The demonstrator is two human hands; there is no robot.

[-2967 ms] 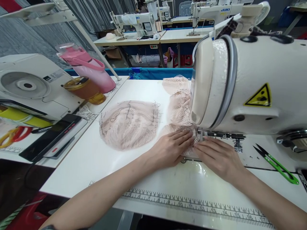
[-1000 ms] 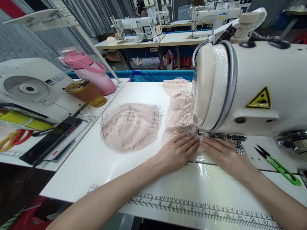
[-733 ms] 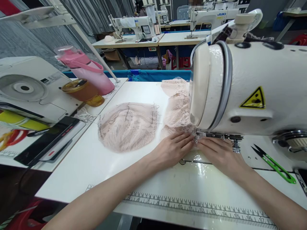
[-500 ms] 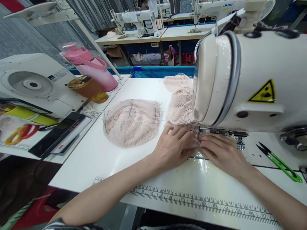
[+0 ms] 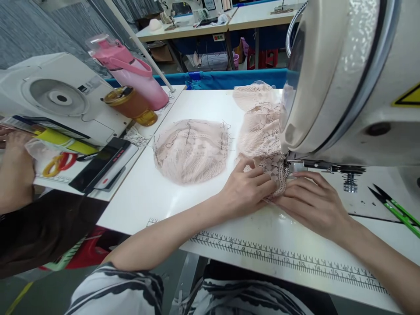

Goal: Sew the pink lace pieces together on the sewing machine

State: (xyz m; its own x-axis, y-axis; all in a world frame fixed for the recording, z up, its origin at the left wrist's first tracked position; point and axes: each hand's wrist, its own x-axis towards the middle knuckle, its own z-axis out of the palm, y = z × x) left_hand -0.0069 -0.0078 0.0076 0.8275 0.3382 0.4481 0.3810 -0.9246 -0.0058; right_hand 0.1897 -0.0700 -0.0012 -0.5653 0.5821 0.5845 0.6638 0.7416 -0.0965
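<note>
A pale pink lace piece [image 5: 262, 135] runs under the white sewing machine head [image 5: 348, 74] to the needle area. Its front edge is bunched and slightly raised between my two hands. My left hand [image 5: 251, 190] lies left of the presser foot, fingers curled and pinching that lace edge. My right hand [image 5: 316, 203] comes in from the right with its fingers pressed together on the same edge, tips meeting the left hand's. The needle itself is hidden by the machine head.
A round stack of lace cups [image 5: 192, 148] lies left of my hands. A pink bottle [image 5: 133, 78], an amber cup [image 5: 131, 105] and a black device [image 5: 105, 164] sit further left. Green thread snips [image 5: 395, 210] lie at the right. Another person's hand [image 5: 15, 168] rests at the far left.
My left fingers went from flat to curled and the lace edge is now gathered up between both hands. The view dropped closer, and another person's hand came in at the left.
</note>
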